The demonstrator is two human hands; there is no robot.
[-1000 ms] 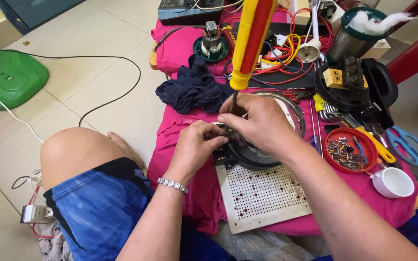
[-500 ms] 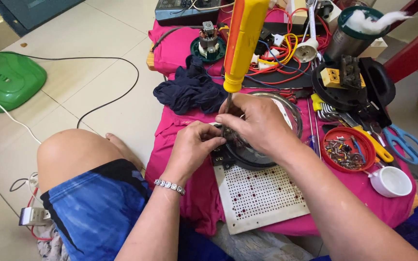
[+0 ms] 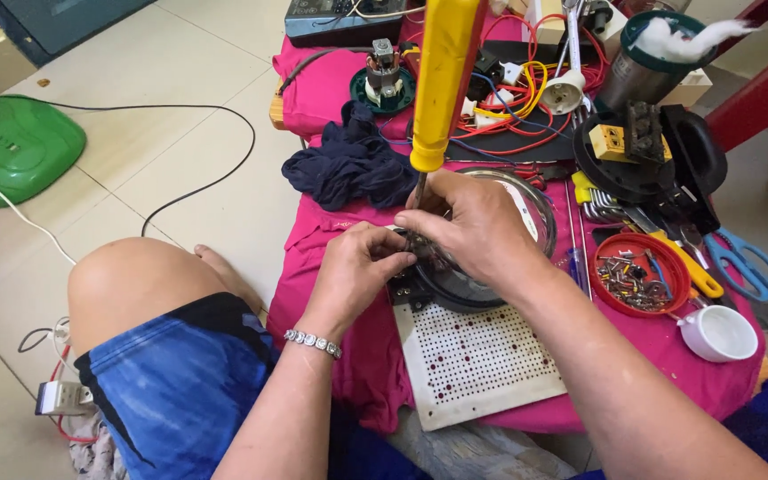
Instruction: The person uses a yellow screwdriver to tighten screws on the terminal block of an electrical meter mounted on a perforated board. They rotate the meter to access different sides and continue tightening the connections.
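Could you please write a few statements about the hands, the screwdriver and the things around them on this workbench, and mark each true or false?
1. The screwdriver has a yellow handle and stands nearly upright. True.
2. The right hand rests on the scissors. False: it is at the screwdriver's shaft over the round metal part; the blue-handled scissors lie apart.
3. The left hand wears a beaded bracelet at the wrist. True.
4. The red dish holds cotton wool. False: it holds small screws and metal bits.
5. A dark blue cloth lies on the pink table cover. True.
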